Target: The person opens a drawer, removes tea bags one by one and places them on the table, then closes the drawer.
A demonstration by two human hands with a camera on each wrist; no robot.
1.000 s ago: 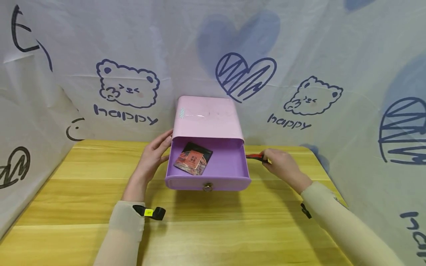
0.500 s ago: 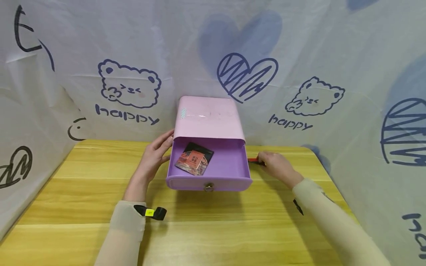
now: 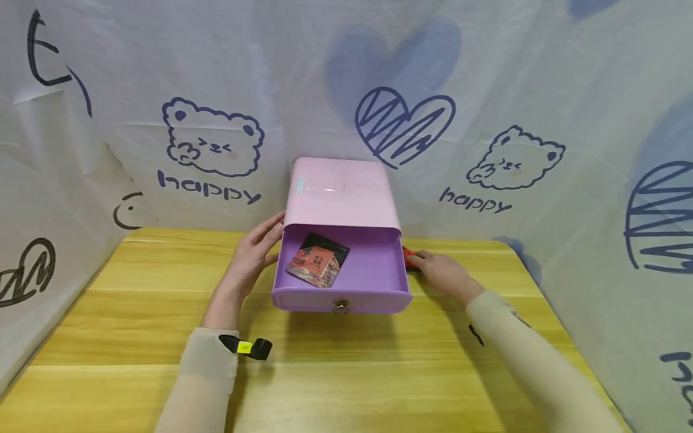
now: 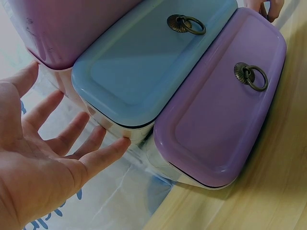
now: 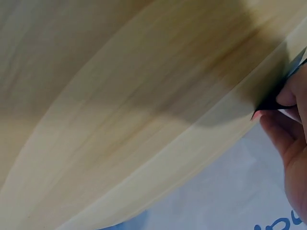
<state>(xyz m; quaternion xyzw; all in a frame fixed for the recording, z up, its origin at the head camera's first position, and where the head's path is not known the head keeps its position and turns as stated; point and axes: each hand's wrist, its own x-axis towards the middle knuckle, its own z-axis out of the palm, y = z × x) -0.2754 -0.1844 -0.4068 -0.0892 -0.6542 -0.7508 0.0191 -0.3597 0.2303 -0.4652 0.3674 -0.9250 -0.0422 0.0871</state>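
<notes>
A small pink drawer cabinet [image 3: 343, 195] stands against the cloth backdrop, its purple top drawer [image 3: 376, 267] pulled out. Inside the drawer, on its left side, lies a dark printed packet [image 3: 318, 261] with an orange-red label. My left hand [image 3: 246, 258] is at the cabinet's left side; in the left wrist view its straight, spread fingertips meet the side wall. Right of the drawer, my right hand [image 3: 446, 276] pinches a flat red and black packet [image 3: 409, 260] between thumb and fingers. The drawer wall hides part of that packet. The right wrist view shows its black side [image 5: 274, 99].
Below the pulled-out drawer, a blue drawer [image 4: 139, 67] and a lower purple drawer [image 4: 216, 105] are closed, each with a brass ring pull. The wooden table [image 3: 335, 379] carries the cabinet near its back edge. A printed cloth [image 3: 303, 72] rises behind and at both sides.
My right hand has moved left and slightly down toward the cabinet with the red and black packet, whose red face now shows more. My left hand and the drawer have stayed put.
</notes>
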